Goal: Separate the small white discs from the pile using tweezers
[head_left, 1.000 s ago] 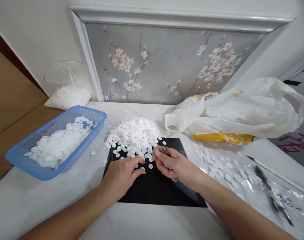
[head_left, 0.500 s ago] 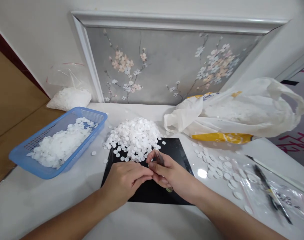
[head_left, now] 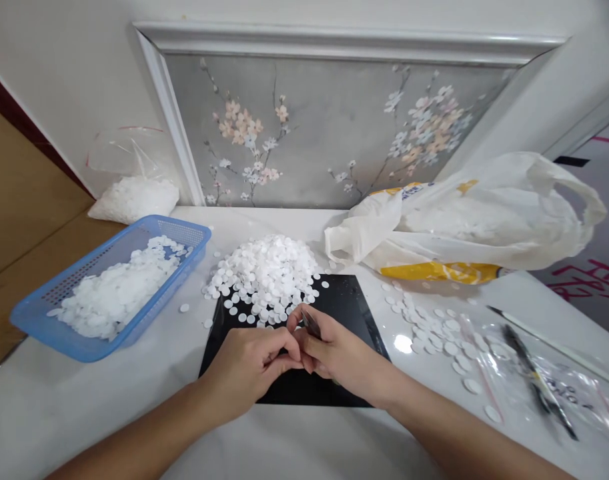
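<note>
Over a black board (head_left: 345, 303), my two hands meet fingertip to fingertip. My left hand (head_left: 247, 367) is closed in a pinch, thumb against forefinger; whatever lies between them is hidden. My right hand (head_left: 337, 350) is wrapped round a slim dark metal tool (head_left: 311, 325), whose upper part sticks out above the fingers. The kind of tool cannot be made out. Just beyond the fingertips rises a heap of small round white discs (head_left: 271, 270), partly on the board and partly on the white table (head_left: 284, 440).
To the left stands a blue plastic basket (head_left: 21, 327) with many white discs in it, a clear bag of white pieces (head_left: 139, 199) behind. At right lie a white plastic carrier bag (head_left: 459, 227), scattered discs (head_left: 434, 330), a black pen (head_left: 539, 383) and a clear zip bag (head_left: 584, 400).
My left fingers have curled in closer to the right fingertips. The tool in my right hand has tilted and shows less. The whole view has shifted slightly.
</note>
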`<action>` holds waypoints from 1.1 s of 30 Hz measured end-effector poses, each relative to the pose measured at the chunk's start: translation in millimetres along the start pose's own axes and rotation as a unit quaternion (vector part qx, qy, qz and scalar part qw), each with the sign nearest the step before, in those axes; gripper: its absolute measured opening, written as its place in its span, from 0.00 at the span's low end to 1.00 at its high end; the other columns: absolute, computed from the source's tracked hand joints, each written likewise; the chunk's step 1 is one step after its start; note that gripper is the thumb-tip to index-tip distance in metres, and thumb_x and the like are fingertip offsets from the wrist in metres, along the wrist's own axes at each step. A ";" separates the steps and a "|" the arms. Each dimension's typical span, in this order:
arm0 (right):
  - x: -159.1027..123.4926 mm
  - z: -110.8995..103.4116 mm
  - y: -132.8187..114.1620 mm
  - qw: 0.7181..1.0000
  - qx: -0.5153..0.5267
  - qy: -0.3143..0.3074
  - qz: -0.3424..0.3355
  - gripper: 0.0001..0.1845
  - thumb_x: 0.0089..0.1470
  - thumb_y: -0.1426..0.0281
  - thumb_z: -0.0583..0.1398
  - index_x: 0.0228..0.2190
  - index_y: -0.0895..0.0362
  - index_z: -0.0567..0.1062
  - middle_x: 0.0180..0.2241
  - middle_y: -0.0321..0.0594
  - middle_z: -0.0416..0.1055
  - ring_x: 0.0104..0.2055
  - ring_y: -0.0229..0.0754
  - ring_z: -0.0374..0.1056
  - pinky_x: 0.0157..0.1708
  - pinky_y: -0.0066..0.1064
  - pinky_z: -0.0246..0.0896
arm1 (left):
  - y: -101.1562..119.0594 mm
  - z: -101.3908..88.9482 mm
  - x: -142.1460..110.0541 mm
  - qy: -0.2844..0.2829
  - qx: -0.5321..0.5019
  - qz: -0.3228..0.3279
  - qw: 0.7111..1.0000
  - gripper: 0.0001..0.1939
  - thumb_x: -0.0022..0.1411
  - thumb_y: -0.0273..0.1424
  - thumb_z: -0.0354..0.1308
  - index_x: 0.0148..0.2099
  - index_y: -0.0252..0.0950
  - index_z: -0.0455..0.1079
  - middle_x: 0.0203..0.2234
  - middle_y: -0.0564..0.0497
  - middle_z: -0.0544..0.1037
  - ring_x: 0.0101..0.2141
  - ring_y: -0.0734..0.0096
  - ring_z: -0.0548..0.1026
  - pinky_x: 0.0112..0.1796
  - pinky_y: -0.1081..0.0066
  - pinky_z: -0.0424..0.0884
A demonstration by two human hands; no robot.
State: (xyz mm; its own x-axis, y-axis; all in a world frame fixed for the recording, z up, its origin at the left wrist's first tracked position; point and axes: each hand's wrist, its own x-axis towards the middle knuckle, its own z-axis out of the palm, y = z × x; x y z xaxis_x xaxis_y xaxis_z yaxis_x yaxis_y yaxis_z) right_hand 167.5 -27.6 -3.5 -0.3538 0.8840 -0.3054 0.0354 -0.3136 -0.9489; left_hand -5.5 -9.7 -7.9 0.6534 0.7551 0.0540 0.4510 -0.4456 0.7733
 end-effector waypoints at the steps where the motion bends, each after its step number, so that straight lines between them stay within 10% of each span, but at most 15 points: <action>1: 0.0 -0.1 0.0 1.000 0.003 -0.001 0.000 0.03 0.55 0.72 0.53 0.30 0.54 0.62 0.16 0.26 0.59 0.18 0.30 0.49 0.16 0.21 0.40 | 0.2 -0.6 0.1 -0.002 0.011 0.002 1.000 0.06 0.61 0.29 0.55 0.32 0.39 0.70 0.25 0.58 0.78 0.23 0.78 0.68 0.26 0.79 0.60; 12: 1.9 -3.3 0.4 0.999 0.042 -0.011 0.013 0.04 0.56 0.67 0.53 0.32 0.54 0.62 0.15 0.24 0.57 0.16 0.30 0.46 0.16 0.22 0.39 | -0.7 -3.1 -2.3 0.003 0.097 0.108 0.989 0.11 0.62 0.35 0.55 0.28 0.38 0.70 0.16 0.57 0.69 0.19 0.78 0.64 0.24 0.77 0.57; 21: 8.0 -27.7 -6.5 0.962 -0.225 0.125 -0.090 0.08 0.57 0.65 0.55 0.33 0.55 0.72 0.17 0.27 0.53 0.20 0.34 0.52 0.21 0.27 0.48 | 24.4 1.4 -14.8 -0.238 0.071 0.169 0.954 0.07 0.55 0.24 0.56 0.35 0.42 0.71 0.14 0.62 0.65 0.17 0.79 0.63 0.22 0.77 0.55; 28: 15.0 -34.3 5.4 0.918 -0.353 0.080 -0.164 0.14 0.57 0.76 0.52 0.34 0.53 0.77 0.33 0.37 0.73 0.35 0.39 0.68 0.37 0.30 0.60 | 6.3 -1.0 -0.4 -0.051 0.116 -0.042 0.991 0.04 0.59 0.30 0.54 0.36 0.40 0.70 0.13 0.62 0.58 0.16 0.79 0.60 0.21 0.77 0.52; 33: 19.0 -34.5 11.8 0.902 -0.396 0.040 -0.171 0.12 0.55 0.76 0.56 0.31 0.52 0.78 0.31 0.37 0.69 0.32 0.38 0.68 0.35 0.30 0.61 | -9.7 -5.2 7.7 0.042 0.189 -0.114 0.974 0.14 0.63 0.26 0.48 0.45 0.44 0.73 0.21 0.58 0.75 0.22 0.73 0.71 0.26 0.75 0.58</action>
State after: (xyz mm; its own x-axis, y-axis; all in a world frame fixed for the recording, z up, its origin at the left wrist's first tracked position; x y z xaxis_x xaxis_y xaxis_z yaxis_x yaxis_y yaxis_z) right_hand 193.4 -2.6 -23.2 -0.4031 0.9143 0.0404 0.6038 0.2989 -0.7390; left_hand -8.0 3.0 -11.7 0.4643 0.8852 -0.0284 0.7815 -0.3944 0.4834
